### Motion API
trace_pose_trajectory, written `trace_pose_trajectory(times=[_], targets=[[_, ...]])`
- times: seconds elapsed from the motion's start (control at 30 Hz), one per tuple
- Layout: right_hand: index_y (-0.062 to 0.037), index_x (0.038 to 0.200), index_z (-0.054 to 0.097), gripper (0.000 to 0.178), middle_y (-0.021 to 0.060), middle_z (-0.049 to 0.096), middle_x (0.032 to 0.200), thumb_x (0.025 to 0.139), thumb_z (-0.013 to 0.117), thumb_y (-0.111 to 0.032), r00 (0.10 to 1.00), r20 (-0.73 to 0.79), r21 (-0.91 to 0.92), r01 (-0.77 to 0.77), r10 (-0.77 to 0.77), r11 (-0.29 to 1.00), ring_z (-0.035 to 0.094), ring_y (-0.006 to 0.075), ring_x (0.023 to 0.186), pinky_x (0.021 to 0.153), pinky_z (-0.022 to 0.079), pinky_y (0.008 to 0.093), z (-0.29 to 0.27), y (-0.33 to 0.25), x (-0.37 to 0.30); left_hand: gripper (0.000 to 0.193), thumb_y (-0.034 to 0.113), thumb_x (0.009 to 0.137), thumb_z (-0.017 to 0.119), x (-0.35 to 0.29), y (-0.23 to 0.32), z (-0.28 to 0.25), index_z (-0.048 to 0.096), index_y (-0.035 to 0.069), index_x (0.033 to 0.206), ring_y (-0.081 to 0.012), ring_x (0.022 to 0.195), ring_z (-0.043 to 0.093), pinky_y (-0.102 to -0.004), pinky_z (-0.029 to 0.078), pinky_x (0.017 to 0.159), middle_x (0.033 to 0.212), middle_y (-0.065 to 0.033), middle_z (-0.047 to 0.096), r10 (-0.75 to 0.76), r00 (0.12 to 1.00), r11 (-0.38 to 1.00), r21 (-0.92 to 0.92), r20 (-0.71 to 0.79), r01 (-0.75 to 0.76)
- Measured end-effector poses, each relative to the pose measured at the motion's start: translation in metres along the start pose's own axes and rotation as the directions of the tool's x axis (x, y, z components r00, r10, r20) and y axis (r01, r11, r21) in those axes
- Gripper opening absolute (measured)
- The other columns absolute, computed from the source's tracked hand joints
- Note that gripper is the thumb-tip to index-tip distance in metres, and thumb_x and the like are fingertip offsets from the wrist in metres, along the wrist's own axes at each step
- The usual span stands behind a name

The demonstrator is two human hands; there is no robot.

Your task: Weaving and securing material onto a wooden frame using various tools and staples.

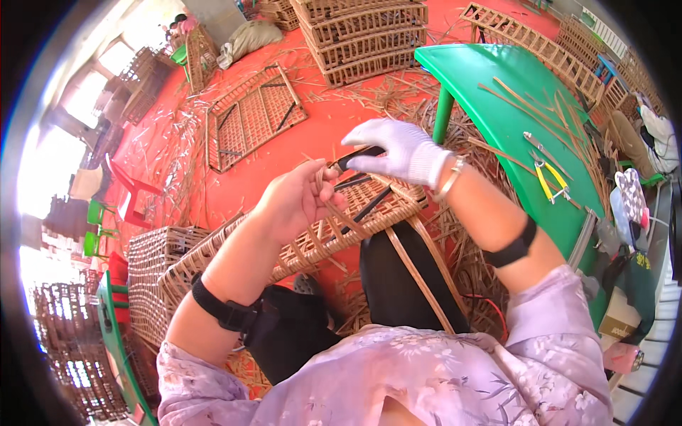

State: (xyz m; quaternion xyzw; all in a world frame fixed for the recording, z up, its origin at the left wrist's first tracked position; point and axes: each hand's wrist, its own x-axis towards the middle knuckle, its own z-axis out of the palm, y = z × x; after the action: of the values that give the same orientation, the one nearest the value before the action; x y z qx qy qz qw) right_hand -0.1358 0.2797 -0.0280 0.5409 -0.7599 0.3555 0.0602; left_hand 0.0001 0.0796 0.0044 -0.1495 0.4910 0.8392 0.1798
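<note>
A woven rattan frame (323,245) lies tilted across my lap, with black bars inside its rim. My bare left hand (302,193) is above its far side, fingers curled and closed on a thin rattan strip (344,214) that runs down to the weave. Close beside it is my right hand (398,150), in a white glove, with its fingers closed over a dark narrow piece (361,156); the glove partly hides it, and I cannot tell its kind. Long loose strips (420,273) hang from the frame's right end over my leg.
To the right stands a green table (490,92) with yellow-handled pliers (547,181) and loose strips. Ahead are a flat woven panel (256,117) and stacked crates (362,39). A woven basket (153,273) sits left, near a red chair (131,192). Scraps litter the red floor.
</note>
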Motion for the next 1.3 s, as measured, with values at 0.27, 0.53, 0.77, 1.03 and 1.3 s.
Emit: trace_pose_trajectory(times=[0.27, 0.53, 0.77, 1.03, 1.3], targets=[[-0.023, 0.1, 0.073, 0.03, 0.0007, 0.071, 0.101, 0.079, 0.067, -0.043, 0.984, 0.053, -0.154, -0.161, 0.171, 0.975, 0.066, 0.0231, 0.094, 0.086, 0.046, 0.0392, 0.023, -0.01, 0.005, 0.03, 0.026, 0.102, 0.042, 0.025, 0.008, -0.012, 0.056, 0.002, 0.09, -0.0157, 0.062, 0.053, -0.0362, 0.05, 0.069, 0.066, -0.0013, 0.05, -0.025, 0.996, 0.991, -0.134, -0.088, 0.013], [-0.0164, 0.094, 0.073, 0.028, 0.0023, 0.072, 0.093, 0.075, 0.075, -0.037, 0.98, -0.2, -0.135, -0.016, -0.011, 0.991, 0.065, 0.0234, 0.086, 0.085, 0.044, 0.0382, 0.041, 0.002, -0.011, 0.03, 0.026, 0.101, 0.046, 0.017, -0.012, 0.011, 0.051, 0.009, 0.077, -0.0064, 0.043, 0.024, -0.0239, 0.024, 0.044, 0.053, 0.0068, 0.028, 0.03, 0.988, 0.997, -0.061, -0.152, -0.039], [-0.016, 0.098, 0.073, 0.031, 0.0027, 0.072, 0.097, 0.08, 0.069, -0.041, 0.979, -0.205, -0.147, -0.019, -0.011, 0.989, 0.065, 0.0221, 0.093, 0.089, 0.043, 0.0388, 0.042, 0.001, -0.016, 0.031, 0.028, 0.103, 0.044, 0.001, -0.031, 0.029, 0.048, 0.012, 0.077, -0.0045, 0.04, 0.024, -0.0219, 0.024, 0.041, 0.051, 0.0093, 0.027, 0.063, 0.954, 0.997, -0.017, -0.292, -0.071], [-0.0157, 0.099, 0.072, 0.033, 0.0024, 0.072, 0.095, 0.079, 0.07, -0.042, 0.969, -0.231, -0.166, 0.054, -0.092, 0.985, 0.065, 0.0216, 0.091, 0.088, 0.043, 0.0393, 0.045, 0.008, -0.017, 0.032, 0.031, 0.102, 0.045, 0.002, -0.063, 0.035, 0.045, 0.012, 0.076, -0.0055, 0.042, 0.026, -0.0235, 0.022, 0.042, 0.053, 0.0073, 0.029, 0.169, 0.916, 0.984, 0.013, -0.363, -0.176], [-0.0153, 0.099, 0.071, 0.028, 0.003, 0.07, 0.097, 0.077, 0.073, -0.033, 0.966, -0.226, -0.189, 0.08, -0.123, 0.979, 0.064, 0.0219, 0.091, 0.085, 0.044, 0.0379, 0.042, 0.003, -0.016, 0.041, 0.038, 0.103, 0.045, 0.019, -0.101, 0.035, 0.042, 0.013, 0.071, -0.0074, 0.042, 0.028, -0.0243, 0.022, 0.041, 0.054, 0.0045, 0.033, 0.322, 0.849, 0.944, 0.074, -0.419, -0.322]])
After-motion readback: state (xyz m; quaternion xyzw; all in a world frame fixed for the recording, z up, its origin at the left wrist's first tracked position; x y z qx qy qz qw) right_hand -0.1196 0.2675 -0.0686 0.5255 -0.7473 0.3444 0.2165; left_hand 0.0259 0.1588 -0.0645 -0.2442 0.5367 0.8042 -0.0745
